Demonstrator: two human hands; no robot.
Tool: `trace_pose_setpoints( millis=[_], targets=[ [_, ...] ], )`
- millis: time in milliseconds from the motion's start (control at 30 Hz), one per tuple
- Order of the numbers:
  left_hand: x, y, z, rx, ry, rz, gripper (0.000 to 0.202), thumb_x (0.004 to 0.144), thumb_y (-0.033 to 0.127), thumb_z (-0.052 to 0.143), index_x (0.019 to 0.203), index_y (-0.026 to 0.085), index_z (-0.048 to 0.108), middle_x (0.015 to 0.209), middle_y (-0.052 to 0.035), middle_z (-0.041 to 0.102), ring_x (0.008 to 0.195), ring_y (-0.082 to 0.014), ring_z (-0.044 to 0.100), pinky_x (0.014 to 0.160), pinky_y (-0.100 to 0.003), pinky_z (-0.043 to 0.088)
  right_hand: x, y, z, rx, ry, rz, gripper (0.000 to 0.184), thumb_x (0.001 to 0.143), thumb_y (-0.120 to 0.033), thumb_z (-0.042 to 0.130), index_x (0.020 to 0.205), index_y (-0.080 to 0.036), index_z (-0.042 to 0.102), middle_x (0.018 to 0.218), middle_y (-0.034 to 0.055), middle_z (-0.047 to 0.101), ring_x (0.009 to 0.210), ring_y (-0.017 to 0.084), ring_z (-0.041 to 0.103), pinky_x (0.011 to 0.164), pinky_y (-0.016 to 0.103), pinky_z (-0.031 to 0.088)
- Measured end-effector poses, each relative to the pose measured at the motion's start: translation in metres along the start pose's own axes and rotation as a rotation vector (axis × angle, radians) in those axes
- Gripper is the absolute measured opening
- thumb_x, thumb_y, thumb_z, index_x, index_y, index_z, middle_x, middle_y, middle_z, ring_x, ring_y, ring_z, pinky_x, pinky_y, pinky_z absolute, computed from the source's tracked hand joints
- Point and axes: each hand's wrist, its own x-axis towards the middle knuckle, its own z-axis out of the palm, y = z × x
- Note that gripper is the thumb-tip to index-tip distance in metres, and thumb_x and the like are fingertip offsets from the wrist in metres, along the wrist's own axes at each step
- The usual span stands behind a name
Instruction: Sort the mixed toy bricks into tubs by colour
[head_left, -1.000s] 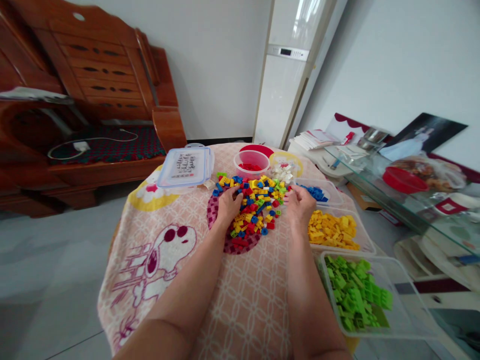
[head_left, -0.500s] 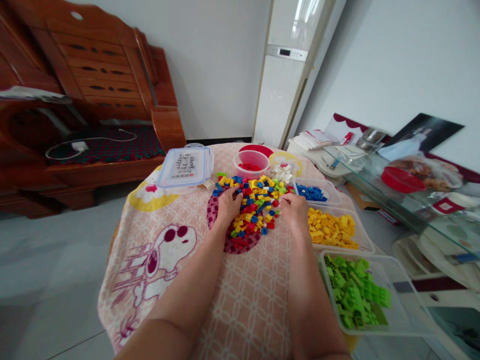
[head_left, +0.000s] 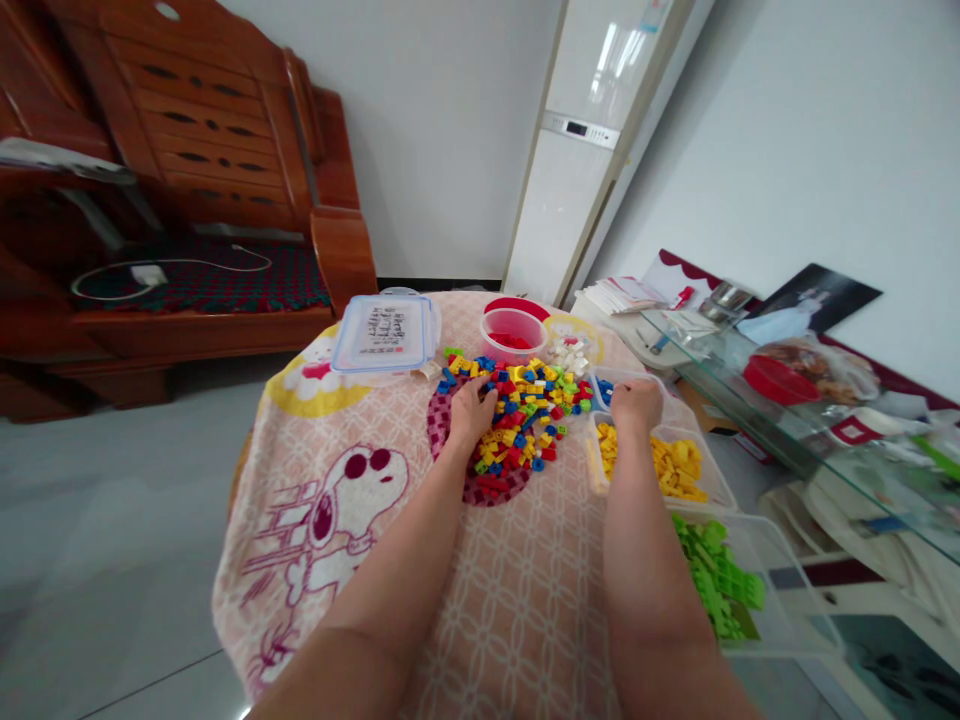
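A mixed pile of toy building bricks (head_left: 517,425) in red, yellow, blue and green lies on the table. My left hand (head_left: 471,410) rests at the pile's left side, thumb and fingers apart, touching bricks. Over the clear box of blue bricks (head_left: 604,388), my right hand (head_left: 637,404) is closed, its fingertips pointing down; what it holds, if anything, is hidden. Below it stands a box of yellow bricks (head_left: 679,468), partly covered by my right forearm. Nearer to me is a box of green bricks (head_left: 716,580).
A round tub (head_left: 514,332) of red bricks stands behind the pile, beside white bricks (head_left: 570,354). A lidded plastic box (head_left: 386,335) sits at the back left. A patterned cloth (head_left: 525,580) covers the table. To the right is a cluttered glass shelf (head_left: 780,420).
My right hand has moved right, from the pile's right edge to over the blue bricks' box. My left hand stays at the pile. The view has shifted slightly.
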Motion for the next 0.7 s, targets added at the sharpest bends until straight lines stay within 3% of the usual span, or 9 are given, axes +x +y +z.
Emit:
trace_pose_setpoints(
  millis=[200,467,700],
  targets=[
    [-0.001,0.005,-0.001,-0.018,-0.018,-0.019,0.036,0.091,0.017,0.062,0.125,0.014,0.075,0.128,-0.0117,0.076,0.120,-0.0253,0.071,0.111,-0.037,0.053,0.032,-0.003,0.003,-0.058,-0.034,0.059,0.035,0.089,-0.017,0.059,0.118,-0.014,0.079,0.123,0.0214,0.075,0.117,0.033,0.071,0.097,0.041,0.057],
    [0.000,0.004,0.001,-0.045,-0.006,-0.019,0.034,0.091,0.016,0.063,0.123,0.016,0.076,0.126,-0.0106,0.077,0.117,-0.0245,0.073,0.109,-0.036,0.054,0.042,-0.005,0.012,-0.225,-0.075,-0.026,0.040,0.086,-0.035,0.074,0.118,-0.011,0.076,0.116,0.0246,0.075,0.115,0.031,0.072,0.092,0.035,0.058],
    [-0.001,0.005,0.000,-0.028,-0.014,-0.027,0.036,0.091,0.016,0.062,0.125,0.015,0.075,0.127,-0.0122,0.077,0.117,-0.0260,0.073,0.110,-0.038,0.053,0.051,-0.004,0.021,-0.312,-0.129,-0.033,0.039,0.086,-0.025,0.073,0.121,-0.009,0.075,0.116,0.0247,0.075,0.115,0.032,0.071,0.090,0.037,0.058]
  ],
)
